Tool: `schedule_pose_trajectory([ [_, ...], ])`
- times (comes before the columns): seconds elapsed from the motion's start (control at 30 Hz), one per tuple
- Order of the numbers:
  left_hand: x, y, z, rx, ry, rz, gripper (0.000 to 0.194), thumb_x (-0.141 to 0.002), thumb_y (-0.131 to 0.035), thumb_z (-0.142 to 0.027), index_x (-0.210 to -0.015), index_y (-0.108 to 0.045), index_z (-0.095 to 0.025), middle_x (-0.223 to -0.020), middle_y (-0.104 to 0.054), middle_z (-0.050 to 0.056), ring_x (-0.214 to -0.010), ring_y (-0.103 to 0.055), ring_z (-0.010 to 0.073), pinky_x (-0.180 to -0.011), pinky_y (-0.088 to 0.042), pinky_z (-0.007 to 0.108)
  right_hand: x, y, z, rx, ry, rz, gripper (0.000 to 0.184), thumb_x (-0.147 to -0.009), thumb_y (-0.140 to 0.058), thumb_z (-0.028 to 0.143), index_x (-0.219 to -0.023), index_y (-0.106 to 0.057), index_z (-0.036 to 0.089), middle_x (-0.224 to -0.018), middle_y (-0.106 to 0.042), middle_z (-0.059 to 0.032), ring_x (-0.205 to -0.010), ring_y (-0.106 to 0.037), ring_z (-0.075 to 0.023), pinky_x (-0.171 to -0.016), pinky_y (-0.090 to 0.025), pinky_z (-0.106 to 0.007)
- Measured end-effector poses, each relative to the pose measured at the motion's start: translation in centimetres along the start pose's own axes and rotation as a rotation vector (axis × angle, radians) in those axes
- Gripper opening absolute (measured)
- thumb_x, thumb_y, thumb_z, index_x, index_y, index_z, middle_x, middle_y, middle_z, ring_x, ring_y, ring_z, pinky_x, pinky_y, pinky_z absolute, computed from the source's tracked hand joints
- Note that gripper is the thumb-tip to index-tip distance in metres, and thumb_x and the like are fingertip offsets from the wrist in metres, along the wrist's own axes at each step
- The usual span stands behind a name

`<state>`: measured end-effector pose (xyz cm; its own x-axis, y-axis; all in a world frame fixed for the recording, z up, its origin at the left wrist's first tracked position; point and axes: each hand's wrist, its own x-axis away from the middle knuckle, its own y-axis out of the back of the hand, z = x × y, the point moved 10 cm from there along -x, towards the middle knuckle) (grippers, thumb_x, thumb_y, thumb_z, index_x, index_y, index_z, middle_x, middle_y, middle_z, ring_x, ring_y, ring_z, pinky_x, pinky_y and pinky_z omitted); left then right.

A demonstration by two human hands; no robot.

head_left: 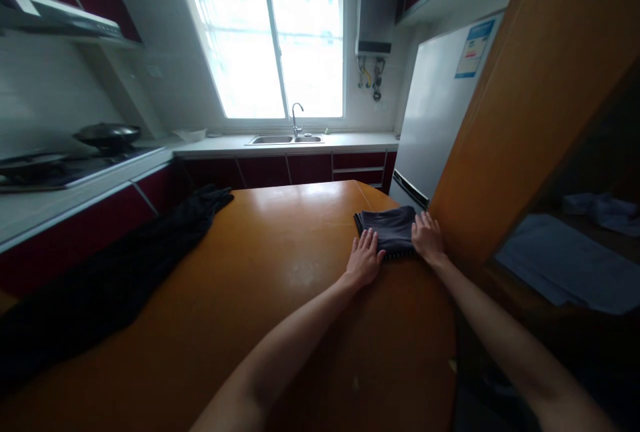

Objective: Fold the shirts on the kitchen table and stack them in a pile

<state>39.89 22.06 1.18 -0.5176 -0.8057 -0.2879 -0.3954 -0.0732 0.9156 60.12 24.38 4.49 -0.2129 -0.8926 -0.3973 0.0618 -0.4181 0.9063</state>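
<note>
A folded dark grey garment (393, 224) lies flat near the right edge of the wooden table (280, 239). My left hand (365, 259) rests at its near left corner, fingers stretched out and touching the cloth. At its right side is my right hand (427, 235), fingers extended against the fabric's edge. Neither hand appears to grip the cloth. What kind of garment it is cannot be made out in this folded state. Another dark piece of clothing (115, 272) is spread loosely along the table's left side.
Past the table's far edge runs a white counter (225, 145) with a sink (273, 140). A silver fridge (440, 105) and an orange-brown wooden panel (530, 105) stand on the right. Pale folded cloth (570, 259) lies beyond the panel. A pan (107, 133) sits on the stove.
</note>
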Motion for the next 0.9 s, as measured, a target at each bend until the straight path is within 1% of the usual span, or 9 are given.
schedule_pose_trajectory([
  [0.07,2.3,0.9,1.5,-0.006,0.028,0.002,0.060,-0.104,-0.028,-0.044,-0.157,-0.026,-0.016,-0.165,-0.021,0.011,-0.154,-0.012,0.0255,-0.123,-0.017,0.048,2.6,1.3,3.5,-0.088,0.033,-0.110,0.055,-0.102,-0.022,0.027,-0.147,-0.045,0.007,-0.159,-0.035,-0.0178,-0.150,-0.024,-0.0270,-0.120,-0.017,-0.048],
  [0.1,3.5,1.4,2.4,-0.017,0.050,0.007,0.060,-0.104,-0.028,-0.043,-0.157,-0.026,-0.015,-0.165,-0.022,0.012,-0.154,-0.012,0.0252,-0.123,-0.017,0.048,4.0,1.2,5.7,-0.146,0.072,-0.110,0.054,-0.101,-0.024,0.027,-0.147,-0.046,0.008,-0.159,-0.036,-0.0163,-0.150,-0.024,-0.0257,-0.120,-0.018,-0.047],
  [0.2,7.6,3.1,5.7,-0.067,0.139,0.029,0.059,-0.104,-0.028,-0.039,-0.156,-0.028,-0.012,-0.164,-0.024,0.015,-0.153,-0.012,0.0260,-0.123,-0.016,0.047,8.6,-0.8,13.0,-0.301,0.180,0.048,0.051,-0.101,-0.028,0.028,-0.143,-0.052,0.012,-0.157,-0.040,-0.0139,-0.148,-0.031,-0.0240,-0.119,-0.023,-0.043],
  [0.27,10.4,4.4,7.9,-0.097,0.189,0.042,0.058,-0.104,-0.028,-0.038,-0.155,-0.030,-0.009,-0.163,-0.025,0.015,-0.153,-0.012,0.0266,-0.123,-0.016,0.047,11.5,-1.7,18.0,-0.359,0.271,0.135,0.049,-0.099,-0.033,0.027,-0.143,-0.052,0.014,-0.158,-0.039,-0.0130,-0.149,-0.028,-0.0238,-0.121,-0.020,-0.044],
  [0.33,13.3,5.7,9.9,-0.122,0.231,0.051,0.058,-0.104,-0.026,-0.037,-0.154,-0.032,-0.007,-0.163,-0.026,0.016,-0.153,-0.012,0.0268,-0.123,-0.016,0.047,14.0,-1.8,22.4,-0.391,0.362,0.174,0.050,-0.097,-0.038,0.026,-0.144,-0.051,0.014,-0.160,-0.035,-0.0129,-0.151,-0.023,-0.0237,-0.122,-0.016,-0.045],
  [0.53,21.1,9.6,15.6,-0.177,0.370,0.059,0.056,-0.104,-0.026,-0.035,-0.151,-0.038,-0.008,-0.160,-0.033,0.015,-0.152,-0.021,0.0265,-0.123,-0.018,0.046,19.0,-1.7,32.8,-0.435,0.503,0.314,0.052,-0.097,-0.038,0.027,-0.146,-0.048,0.011,-0.162,-0.030,-0.0159,-0.151,-0.023,-0.0256,-0.121,-0.017,-0.044],
  [0.63,24.0,11.5,17.9,-0.186,0.410,0.039,0.054,-0.103,-0.028,-0.033,-0.150,-0.041,-0.009,-0.159,-0.036,0.014,-0.151,-0.024,0.0259,-0.123,-0.020,0.045,20.0,-2.4,36.2,-0.386,0.485,0.363,0.052,-0.098,-0.039,0.031,-0.146,-0.048,0.014,-0.162,-0.028,-0.0161,-0.151,-0.022,-0.0268,-0.121,-0.016,-0.048],
  [0.73,25.8,12.8,19.2,-0.172,0.401,0.021,0.052,-0.102,-0.032,-0.032,-0.148,-0.045,-0.011,-0.158,-0.039,0.012,-0.149,-0.028,0.0243,-0.123,-0.021,0.042,20.4,-2.8,38.4,-0.353,0.469,0.371,0.052,-0.099,-0.037,0.034,-0.147,-0.047,0.014,-0.161,-0.030,-0.0164,-0.150,-0.023,-0.0274,-0.120,-0.015,-0.050],
  [0.9,26.5,12.9,20.0,-0.116,0.371,0.050,0.049,-0.100,-0.038,-0.034,-0.145,-0.049,-0.020,-0.158,-0.040,0.008,-0.148,-0.030,0.0233,-0.122,-0.023,0.041,20.6,-3.6,39.3,-0.342,0.512,0.379,0.052,-0.098,-0.039,0.034,-0.145,-0.049,0.015,-0.160,-0.035,-0.0149,-0.149,-0.027,-0.0264,-0.120,-0.017,-0.048],
])
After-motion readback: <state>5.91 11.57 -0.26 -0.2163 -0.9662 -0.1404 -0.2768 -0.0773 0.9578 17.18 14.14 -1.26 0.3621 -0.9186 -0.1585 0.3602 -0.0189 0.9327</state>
